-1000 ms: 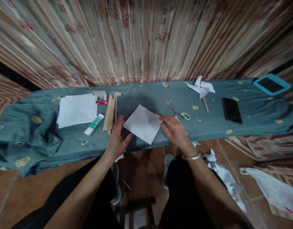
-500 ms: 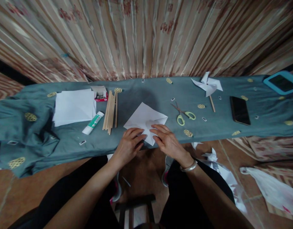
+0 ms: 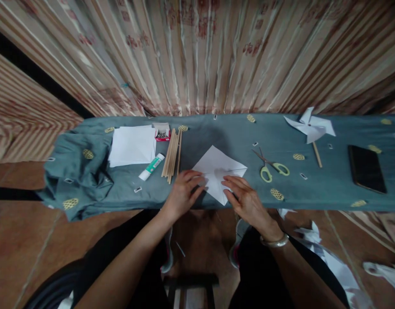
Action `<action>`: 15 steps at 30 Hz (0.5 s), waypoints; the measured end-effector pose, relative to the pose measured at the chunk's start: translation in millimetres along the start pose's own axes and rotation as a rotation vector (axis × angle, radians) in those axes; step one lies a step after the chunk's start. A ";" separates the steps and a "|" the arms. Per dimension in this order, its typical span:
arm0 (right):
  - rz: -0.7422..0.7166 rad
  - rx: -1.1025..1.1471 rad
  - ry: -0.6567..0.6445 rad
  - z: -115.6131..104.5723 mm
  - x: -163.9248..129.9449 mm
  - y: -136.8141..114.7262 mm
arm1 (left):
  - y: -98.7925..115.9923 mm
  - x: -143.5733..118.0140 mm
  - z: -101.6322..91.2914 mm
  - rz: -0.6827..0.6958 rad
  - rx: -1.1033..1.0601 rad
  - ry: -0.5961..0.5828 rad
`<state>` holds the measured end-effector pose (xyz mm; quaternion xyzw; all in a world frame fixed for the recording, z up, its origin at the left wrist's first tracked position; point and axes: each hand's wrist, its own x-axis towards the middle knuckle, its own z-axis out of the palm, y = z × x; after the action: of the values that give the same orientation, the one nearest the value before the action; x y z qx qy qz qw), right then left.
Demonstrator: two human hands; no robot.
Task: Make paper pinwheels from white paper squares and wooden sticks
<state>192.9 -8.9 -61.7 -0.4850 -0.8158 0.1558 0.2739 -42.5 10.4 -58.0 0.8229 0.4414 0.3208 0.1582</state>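
Note:
A square sheet of white paper [image 3: 213, 161] lies on the cloth with one corner toward me. Crease lines run across it, and a slit shows at its right corner. My left hand [image 3: 184, 191] rests its fingertips on the paper's lower left side, thumb apart from the fingers. On the lower right side lies my right hand [image 3: 247, 199], its fingers spread and touching the sheet. Scissors [image 3: 270, 164] with green handles lie partly open to the right. Left of the paper is a bundle of wooden sticks [image 3: 171, 156].
A stack of white paper [image 3: 133, 146], a small red-and-white box [image 3: 162, 132] of metal pieces and a glue stick [image 3: 151, 166] sit at the left. On the right are a paper pinwheel [image 3: 311, 125] on a stick and a phone [image 3: 366, 168]. Paper scraps [image 3: 335, 262] lie on the floor.
The view has swung left, so everything appears further right. Relative to the paper, my left fingertips have slid outward to the left. My right hand has barely moved on the sheet.

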 end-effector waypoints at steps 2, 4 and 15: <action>0.012 0.008 0.049 1.1 1.3 -0.7 | -17.4 0.3 -22.6 -0.095 0.082 0.129; 0.025 0.017 0.089 1.9 2.8 -1.3 | -36.6 -3.7 -45.9 -0.234 0.212 0.208; 0.037 0.064 0.112 6.3 12.5 -8.8 | -82.2 -31.7 -75.2 -0.545 0.439 0.115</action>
<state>178.2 -2.0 -58.5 -0.4989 -0.7846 0.1596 0.3317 -156.9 28.5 -59.1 0.6700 0.7114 0.2098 0.0322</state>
